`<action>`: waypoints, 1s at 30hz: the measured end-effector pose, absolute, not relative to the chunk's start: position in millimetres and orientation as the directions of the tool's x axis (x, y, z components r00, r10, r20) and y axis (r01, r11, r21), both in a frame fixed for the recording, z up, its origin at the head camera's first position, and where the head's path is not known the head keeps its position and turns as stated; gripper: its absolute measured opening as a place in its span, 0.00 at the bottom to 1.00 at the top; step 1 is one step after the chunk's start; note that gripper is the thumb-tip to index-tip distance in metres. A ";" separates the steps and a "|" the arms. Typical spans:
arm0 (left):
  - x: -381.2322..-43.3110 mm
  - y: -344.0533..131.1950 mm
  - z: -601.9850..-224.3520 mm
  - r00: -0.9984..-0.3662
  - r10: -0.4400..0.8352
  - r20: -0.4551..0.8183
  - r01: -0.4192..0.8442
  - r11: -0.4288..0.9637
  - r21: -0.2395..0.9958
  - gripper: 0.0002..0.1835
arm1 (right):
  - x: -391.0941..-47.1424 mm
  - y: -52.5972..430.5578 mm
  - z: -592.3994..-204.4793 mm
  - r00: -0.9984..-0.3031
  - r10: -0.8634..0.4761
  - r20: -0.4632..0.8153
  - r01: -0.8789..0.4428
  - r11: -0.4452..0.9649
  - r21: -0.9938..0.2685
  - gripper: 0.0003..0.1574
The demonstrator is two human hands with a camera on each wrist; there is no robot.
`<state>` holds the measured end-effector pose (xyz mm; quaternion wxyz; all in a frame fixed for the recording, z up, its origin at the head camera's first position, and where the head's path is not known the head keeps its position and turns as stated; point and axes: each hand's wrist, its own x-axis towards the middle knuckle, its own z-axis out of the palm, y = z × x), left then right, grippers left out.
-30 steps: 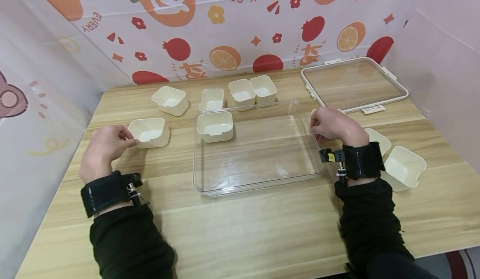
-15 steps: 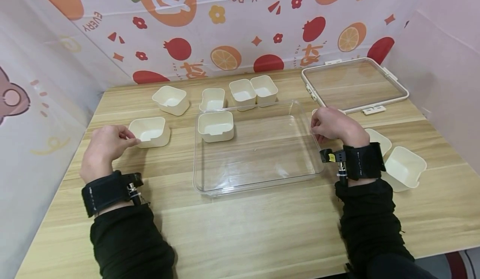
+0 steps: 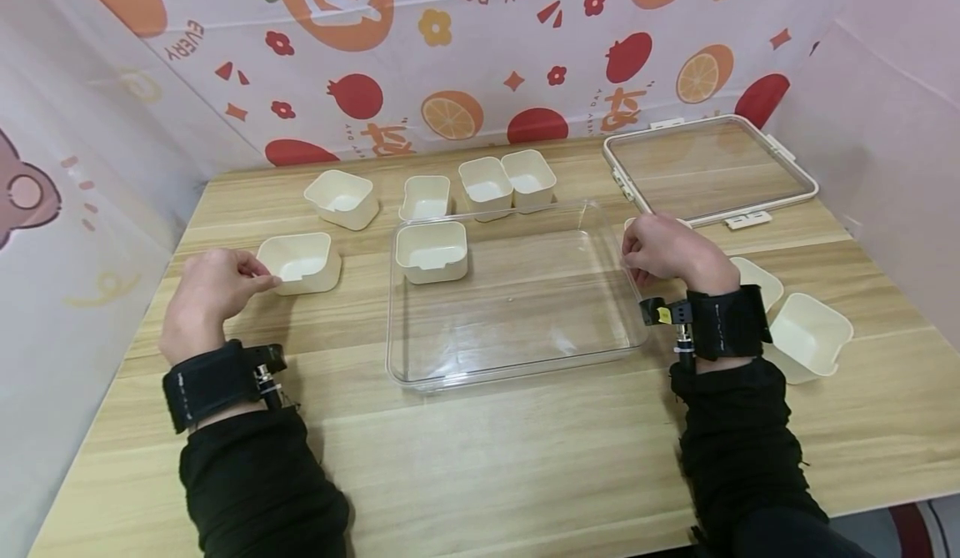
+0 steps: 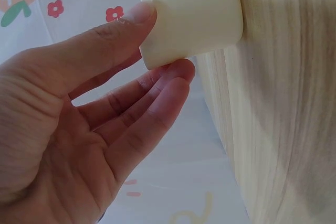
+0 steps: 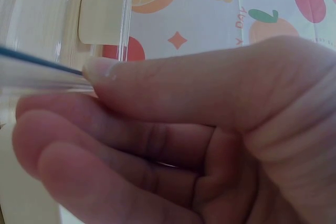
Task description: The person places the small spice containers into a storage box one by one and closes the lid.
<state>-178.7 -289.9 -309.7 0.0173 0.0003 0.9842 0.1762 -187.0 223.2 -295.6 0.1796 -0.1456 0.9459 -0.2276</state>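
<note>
From where I stand, taking the clear tray (image 3: 517, 316) as the middle of the dial and the bench's far edge as twelve, the person's left hand (image 3: 213, 295) is out at nine o'clock. Its grip is closed on a cream tub (image 3: 315, 279), pinching one corner, thumb near the rim and fingertips just beneath. That tub stands upright on the bench (image 3: 495, 466), apart from the tray.

The right hand (image 3: 671, 253) is at about two o'clock, its grip closed on the tray's side wall: the thumb tip meets the rim, the other fingers curled below.

Inside the tray, in its ten o'clock corner, sits a second tub (image 3: 431, 266). Beyond the tray, a wide tub (image 3: 360, 208) lies at ten o'clock, a notched tub (image 3: 425, 199) at eleven, and a touching pair of tubs (image 3: 489, 199) at twelve. The framed lid (image 3: 712, 170) lies flat at two o'clock. Past the right wrist, a partly hidden tub (image 3: 761, 279) shows at three, and a tipped tub (image 3: 810, 337) leans just below it, mouth toward the person. Another pale rim peeps out behind the right hand, mostly covered.

Behind everything hangs a fruit-printed cloth (image 3: 465, 49).
</note>
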 end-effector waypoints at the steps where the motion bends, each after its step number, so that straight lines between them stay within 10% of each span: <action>1: -178.8 -289.8 -309.9 -0.999 0.006 -0.035 -0.006 0.938 0.347 0.13 | -186.9 223.2 -295.7 -0.893 -0.356 -0.275 -0.191 0.855 -0.483 0.05; 30: -144.5 -252.6 -242.6 -0.910 -0.091 0.405 0.065 0.932 0.357 0.15 | -185.6 222.8 -294.4 -0.895 -0.349 -0.277 -0.196 0.867 -0.457 0.07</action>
